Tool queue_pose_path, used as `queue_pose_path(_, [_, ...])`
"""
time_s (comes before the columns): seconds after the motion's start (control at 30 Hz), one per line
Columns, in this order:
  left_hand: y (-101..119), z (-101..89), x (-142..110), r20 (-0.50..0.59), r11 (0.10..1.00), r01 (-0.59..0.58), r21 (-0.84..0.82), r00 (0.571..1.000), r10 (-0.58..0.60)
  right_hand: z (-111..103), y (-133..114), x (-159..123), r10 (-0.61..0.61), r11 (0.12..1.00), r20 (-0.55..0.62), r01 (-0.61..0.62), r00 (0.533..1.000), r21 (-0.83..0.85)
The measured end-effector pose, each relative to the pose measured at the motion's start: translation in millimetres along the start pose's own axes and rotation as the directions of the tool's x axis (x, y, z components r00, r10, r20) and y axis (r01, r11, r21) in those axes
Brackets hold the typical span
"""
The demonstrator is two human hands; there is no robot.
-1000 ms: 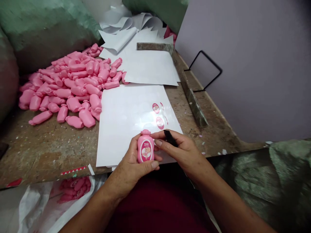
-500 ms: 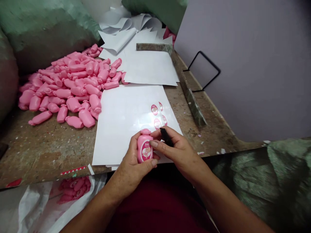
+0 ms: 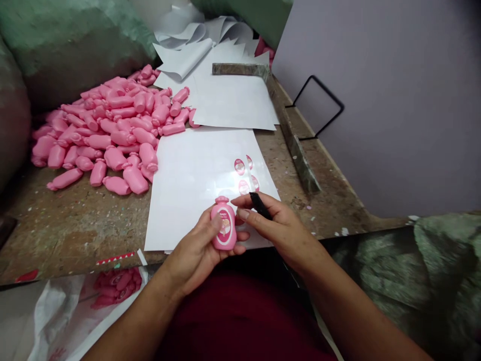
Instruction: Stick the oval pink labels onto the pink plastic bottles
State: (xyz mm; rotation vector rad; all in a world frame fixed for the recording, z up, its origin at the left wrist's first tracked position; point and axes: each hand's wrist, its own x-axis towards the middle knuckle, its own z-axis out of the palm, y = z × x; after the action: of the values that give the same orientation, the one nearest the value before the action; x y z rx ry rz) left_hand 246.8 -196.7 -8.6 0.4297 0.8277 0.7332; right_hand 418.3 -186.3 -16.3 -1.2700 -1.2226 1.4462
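My left hand (image 3: pixel 199 248) is closed round a small pink bottle (image 3: pixel 224 240), held upright above the front edge of the table. An oval label with the word BABY faces me on the bottle, and my left thumb lies across its left side. Just to the right, my right hand (image 3: pixel 278 220) grips a short black tool (image 3: pixel 260 205) whose kind I cannot make out. Its thumb and forefinger tips are close to the bottle. Beyond the hands lies a white sticker sheet (image 3: pixel 188 175) with several oval labels (image 3: pixel 243 187) at its right side.
Many unlabelled pink bottles (image 3: pixel 112 120) are heaped on the left of the table (image 3: pixel 56 220). More white sheets (image 3: pixel 233 100) lie behind. A metal bar (image 3: pixel 296 150) and a black wire handle (image 3: pixel 341 108) stand on the right. Below the edge hangs a white sack (image 3: pixel 52 311) holding labelled bottles.
My left thumb has moved from the bottle's base up onto its label. My right thumb has drawn back from the label to the right, with the black tool still in that hand.
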Motion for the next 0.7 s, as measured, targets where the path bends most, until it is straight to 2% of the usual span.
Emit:
queue_pose_path(0.1, [0.9,1.7,2.2,0.003,0.997,0.009,-0.071,1.000,-0.009,0.3,1.2,0.3,-0.020,0.999,-0.016,0.020,1.000,-0.037])
queue_pose_path(0.2, [5.8,-4.8,-5.3,-0.064,1.000,-0.016,0.021,0.998,0.017,-1.6,0.8,-0.8,-0.030,0.995,-0.055,0.024,0.998,-0.099])
queue_pose_path(0.27, [17.2,-22.3,-23.0,-0.113,0.984,-0.015,0.178,0.993,0.036,-5.2,0.1,-2.4,-0.032,0.987,-0.106,0.015,0.994,-0.158])
queue_pose_path(0.33, [35.5,-52.5,-55.3,-0.189,0.921,0.032,0.388,0.981,0.046,-11.0,0.3,-3.8,-0.037,0.977,-0.161,0.002,0.986,-0.212])
queue_pose_path(0.37, [45.8,-71.2,-76.8,-0.254,0.863,0.077,0.499,0.965,0.060,-14.5,1.1,-4.1,-0.038,0.973,-0.180,-0.005,0.983,-0.233])
queue_pose_path(0.43, [64.8,-110.4,-125.5,-0.448,0.663,0.227,0.714,0.875,0.182,-21.7,4.6,-3.8,-0.032,0.964,-0.226,-0.030,0.974,-0.263])
queue_pose_path(0.47, [72.2,-128.7,-149.2,-0.502,0.547,0.297,0.783,0.821,0.272,-24.8,7.3,-3.3,-0.027,0.960,-0.244,-0.043,0.969,-0.278])
queue_pose_path(0.53, [81.4,-157.4,-185.2,-0.577,0.348,0.469,0.812,0.732,0.362,-29.2,13.6,-1.3,-0.023,0.952,-0.290,-0.068,0.957,-0.300])
queue_pose_path(0.57, [83.7,-166.0,-194.1,-0.599,0.269,0.536,0.800,0.686,0.413,-30.2,16.8,-0.1,-0.026,0.948,-0.307,-0.075,0.951,-0.311])
queue_pose_path(0.63, [86.1,-169.2,-189.6,-0.581,0.173,0.585,0.792,0.636,0.507,-29.7,21.9,3.2,-0.039,0.940,-0.316,-0.072,0.948,-0.333])
queue_pose_path(0.7, [90.5,-156.0,-157.4,-0.474,0.120,0.512,0.850,0.647,0.598,-26.7,23.0,6.7,-0.073,0.929,-0.297,-0.043,0.952,-0.369])
